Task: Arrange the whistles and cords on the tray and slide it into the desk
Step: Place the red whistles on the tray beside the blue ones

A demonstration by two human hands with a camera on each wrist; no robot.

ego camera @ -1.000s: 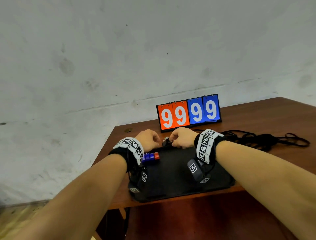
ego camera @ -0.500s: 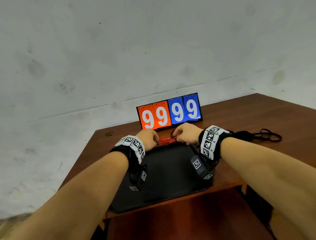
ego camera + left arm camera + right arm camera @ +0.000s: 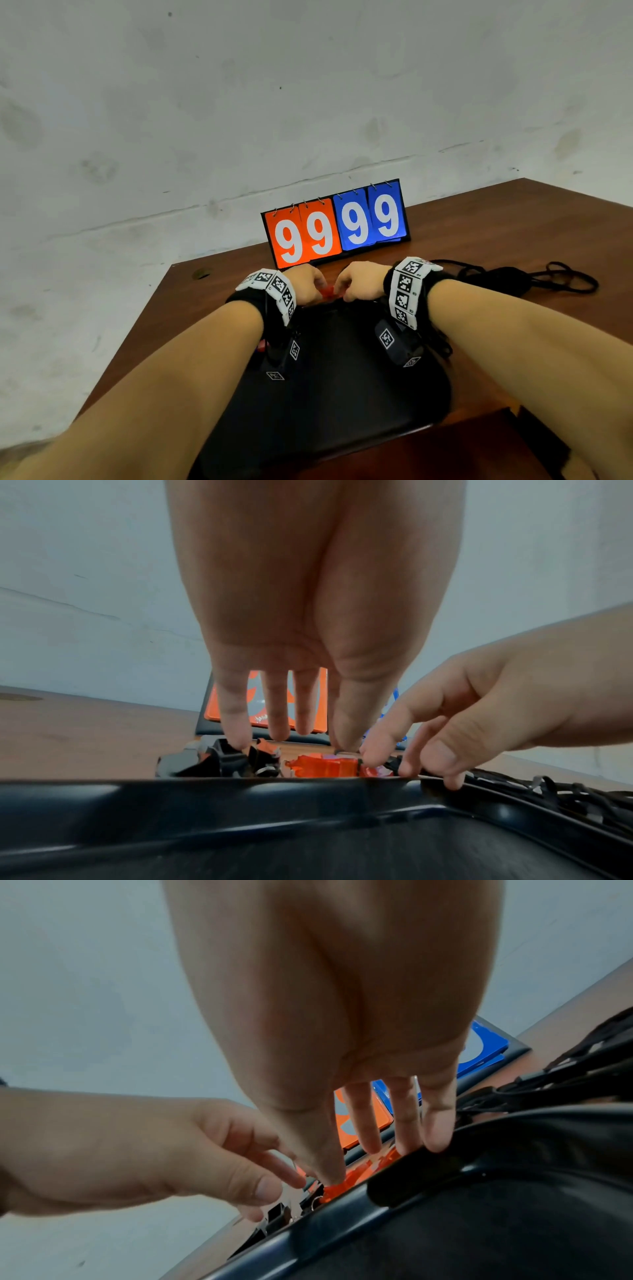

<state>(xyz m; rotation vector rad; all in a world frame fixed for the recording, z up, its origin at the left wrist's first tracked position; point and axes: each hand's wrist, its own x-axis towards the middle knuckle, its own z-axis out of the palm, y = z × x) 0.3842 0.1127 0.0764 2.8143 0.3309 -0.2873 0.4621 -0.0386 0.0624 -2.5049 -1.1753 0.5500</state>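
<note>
Brown desk (image 3: 513, 233), set against a grey wall; a flip scoreboard (image 3: 335, 226) reading 99–99 stands at its back edge. Black tray (image 3: 329, 387) lies on the desk, its near edge overhanging the front. A tangle of black cords (image 3: 534, 277) rests on the desk right of the tray, not yet on it. Left hand (image 3: 303, 282) and right hand (image 3: 361, 284) meet just beyond the tray's far rim (image 3: 308, 791). Red whistle (image 3: 323, 767) lies there on the desk, beside a black whistle (image 3: 226, 758). The right thumb and forefinger pinch the red whistle's right end; the other right fingers hang apart, one touching the rim. Left fingers are straight and spread, tips at the whistles. Probable risks: the small, smooth whistle slipping from a fingertip pinch; cords snagging when lifted; the overhanging tray tipping if pressed.
</note>
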